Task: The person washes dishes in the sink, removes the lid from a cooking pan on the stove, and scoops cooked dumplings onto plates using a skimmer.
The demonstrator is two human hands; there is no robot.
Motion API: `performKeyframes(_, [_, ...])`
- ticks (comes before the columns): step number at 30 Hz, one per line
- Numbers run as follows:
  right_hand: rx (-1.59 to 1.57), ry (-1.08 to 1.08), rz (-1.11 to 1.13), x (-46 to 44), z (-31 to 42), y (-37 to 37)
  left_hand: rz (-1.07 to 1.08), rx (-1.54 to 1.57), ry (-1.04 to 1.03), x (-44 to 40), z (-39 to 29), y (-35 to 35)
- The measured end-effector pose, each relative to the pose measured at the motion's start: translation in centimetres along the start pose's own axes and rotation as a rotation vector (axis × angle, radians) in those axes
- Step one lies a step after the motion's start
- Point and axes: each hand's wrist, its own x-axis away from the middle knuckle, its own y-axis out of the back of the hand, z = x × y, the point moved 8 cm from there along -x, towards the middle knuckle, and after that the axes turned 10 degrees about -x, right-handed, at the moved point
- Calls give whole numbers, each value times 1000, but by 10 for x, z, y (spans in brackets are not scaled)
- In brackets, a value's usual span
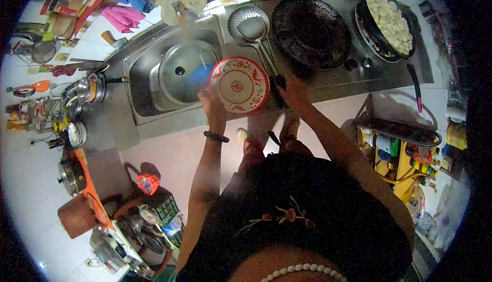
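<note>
My left hand (pixel 213 109) is closed on the left rim of a white plate (pixel 237 85) with a red patterned border, tilted up near the counter's front edge. My right hand (pixel 294 93) is closed at the black handle of a metal ladle (pixel 251 27). The ladle's bowl lies over a perforated skimmer (pixel 236 17), between sink and stove. Both long handles run toward my right hand; whether it also grips the skimmer cannot be made out. Shadow partly hides the right fingers.
At left, the sink (pixel 139 90) holds a round lid (pixel 171 79) under the tap (pixel 178 9). A dark wok (pixel 311 31) sits on the stove. Farther right, a black pan (pixel 366 18) holds pale dumpling-like pieces (pixel 390 23). A bottle rack (pixel 405 164) stands lower right.
</note>
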Motion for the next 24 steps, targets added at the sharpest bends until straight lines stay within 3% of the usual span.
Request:
performKeyframes(3, [-219, -8, 6, -15, -1, 9, -68, 7, -108, 11, -18, 5])
performKeyframes(6, [-78, 53, 208, -24, -29, -24, -142, -68, -124, 22, -12, 7])
performKeyframes(9, [-86, -88, 234, -20, -60, -12, -248, -356, -232, 42, -33, 8])
performKeyframes(10, [-92, -95, 259, -23, -54, -10, -231, -80, -119, 47, -30, 9])
performKeyframes(11, [-104, -83, 286, -31, -39, -13, -311, -411, -190, 53, -26, 10])
performKeyframes(14, [-260, -115, 291, -22, 2, 11, -333, 97, 148, 60, -37, 20])
performKeyframes(15, [-303, -153, 286, -17, -4, 17, -402, 223, 54, 58, -28, 20])
performKeyframes(16, [-295, 46, 111, -18, -25, 7, -459, 77, -22, 66, -40, 25])
performKeyframes(17, [-288, 230, -76, -15, -53, -17, -393, 210, -4, 63, -32, 23])
performKeyframes(19, [933, 577, -378, 10, -93, -70, -288, 257, 134, 66, -39, 25])
performKeyframes(21, [1575, 698, -390, 8, -75, -76, -361, 31, -60, 64, -48, 33])
performKeyframes(22, [1592, 687, -248, 9, -54, -69, -362, 38, -44, 63, -43, 42])
performKeyframes(24, [1707, 670, -270, -6, -20, -47, -331, 169, 87, 60, -38, 56])
